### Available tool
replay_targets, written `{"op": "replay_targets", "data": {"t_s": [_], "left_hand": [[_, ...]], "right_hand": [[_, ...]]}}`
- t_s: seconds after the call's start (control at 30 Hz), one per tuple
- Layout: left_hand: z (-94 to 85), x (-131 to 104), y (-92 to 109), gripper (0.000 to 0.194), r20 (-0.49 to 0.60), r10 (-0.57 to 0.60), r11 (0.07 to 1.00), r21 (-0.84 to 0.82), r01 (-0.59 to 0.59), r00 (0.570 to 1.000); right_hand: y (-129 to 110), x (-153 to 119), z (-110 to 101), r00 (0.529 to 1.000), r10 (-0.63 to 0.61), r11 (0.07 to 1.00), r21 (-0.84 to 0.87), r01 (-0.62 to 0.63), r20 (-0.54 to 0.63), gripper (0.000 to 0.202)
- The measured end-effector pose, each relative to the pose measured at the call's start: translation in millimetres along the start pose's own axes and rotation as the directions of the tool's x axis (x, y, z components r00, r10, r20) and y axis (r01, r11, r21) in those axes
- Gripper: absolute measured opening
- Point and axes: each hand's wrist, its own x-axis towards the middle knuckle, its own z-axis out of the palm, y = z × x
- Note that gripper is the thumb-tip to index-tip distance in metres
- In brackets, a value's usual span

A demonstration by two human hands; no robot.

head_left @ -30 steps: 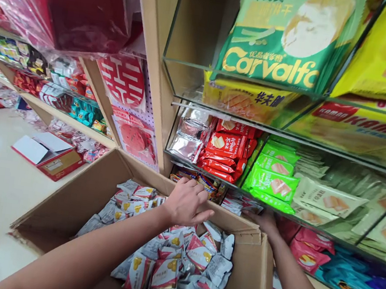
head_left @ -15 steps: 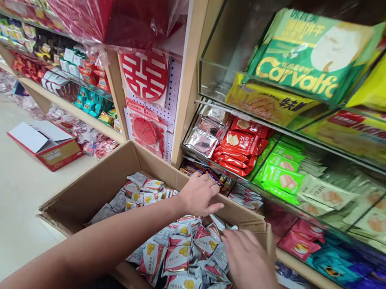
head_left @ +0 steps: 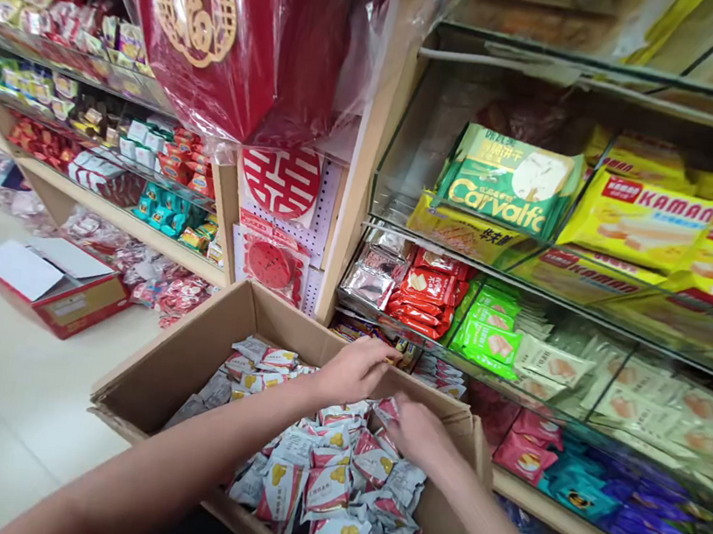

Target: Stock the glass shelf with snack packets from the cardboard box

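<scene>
A large cardboard box [head_left: 145,379] holds many small white-and-pink snack packets [head_left: 329,489] with yellow pictures on them. My left hand [head_left: 355,370] is over the box's far side, close to the lowest shelf compartments. Its fingers point right and look loosely stretched, with no packet visible in them. To its right, my right hand [head_left: 419,433] reaches down to the pile's far right part. Its curled fingers are on a snack packet [head_left: 387,410], partly covered by the hand. Just beyond the box rim, similar white packets [head_left: 440,374] lie in a low shelf compartment.
Glass-fronted shelves hold green Carvalfo packs [head_left: 507,182], yellow Kaman packs [head_left: 642,219], red packets [head_left: 430,288] and purple packets [head_left: 665,523]. A plastic-wrapped red gift box [head_left: 250,31] hangs above the box's far left. An open red carton [head_left: 60,296] lies on the floor at left.
My view has tilted up and shifted right. My right hand has moved left and closed in on the packets near the far rim. My left hand's fingers have turned further toward the shelf.
</scene>
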Motion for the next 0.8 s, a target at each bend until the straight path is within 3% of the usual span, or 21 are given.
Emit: {"op": "replay_targets", "data": {"t_s": [0.1, 0.17, 0.2, 0.27, 0.33, 0.4, 0.43, 0.53, 0.6, 0.7, 0.8], "left_hand": [[-10.7, -16.3, 15.0, 0.031, -0.006, -0.006, 0.952, -0.307, 0.004, 1.000], [-11.9, -24.0, 27.9, 0.031, 0.029, -0.033, 0.869, -0.493, 0.043, 0.999], [-10.5, -26.1, 34.5, 0.031, 0.031, -0.084, 0.829, -0.552, 0.087, 0.996], [-5.0, -27.3, 47.1, 0.036, 0.019, -0.255, 0.699, -0.687, 0.198, 0.967], [1.6, -26.0, 58.4, 0.039, 0.080, -0.424, 0.472, -0.831, 0.296, 0.902], [6.8, -24.3, 67.3, 0.041, 0.173, -0.504, 0.291, -0.889, 0.355, 0.846], [8.5, -23.7, 70.4, 0.042, 0.181, -0.529, 0.268, -0.891, 0.366, 0.829], [10.0, -23.8, 74.1, 0.043, 0.038, -0.575, 0.412, -0.850, 0.329, 0.817], [9.8, -25.3, 73.3, 0.043, -0.055, -0.561, 0.520, -0.800, 0.299, 0.826], [11.8, -28.4, 71.9, 0.041, -0.084, -0.534, 0.592, -0.747, 0.301, 0.841], [18.0, -28.9, 75.3, 0.041, -0.042, -0.531, 0.541, -0.785, 0.301, 0.846]], "right_hand": [[11.5, -30.9, -28.3, 0.977, -0.197, 0.926, 0.310, 0.214, -0.083, 0.019], [12.8, -44.9, -33.0, 0.951, -0.267, 0.724, 0.620, 0.304, -0.154, 0.022], [10.7, -49.3, -31.0, 0.952, -0.234, 0.597, 0.743, 0.302, -0.199, 0.025], [1.9, -53.6, -21.6, 0.960, -0.018, 0.373, 0.889, 0.266, -0.280, 0.031], [-9.9, -53.5, -11.0, 0.901, 0.285, 0.217, 0.938, 0.272, -0.327, 0.035], [-20.0, -51.8, -3.9, 0.797, 0.501, 0.200, 0.941, 0.273, -0.338, 0.040], [-23.4, -51.0, -2.1, 0.752, 0.561, 0.230, 0.938, 0.259, -0.345, 0.043], [-26.4, -50.3, -1.3, 0.665, 0.647, 0.343, 0.921, 0.184, -0.373, 0.049], [-25.3, -51.4, -2.1, 0.640, 0.657, 0.411, 0.901, 0.141, -0.399, 0.050], [-23.8, -54.1, -1.4, 0.633, 0.642, 0.482, 0.870, 0.105, -0.433, 0.050], [-22.7, -56.9, 3.8, 0.664, 0.643, 0.381, 0.912, 0.155, -0.381, 0.048]]}}
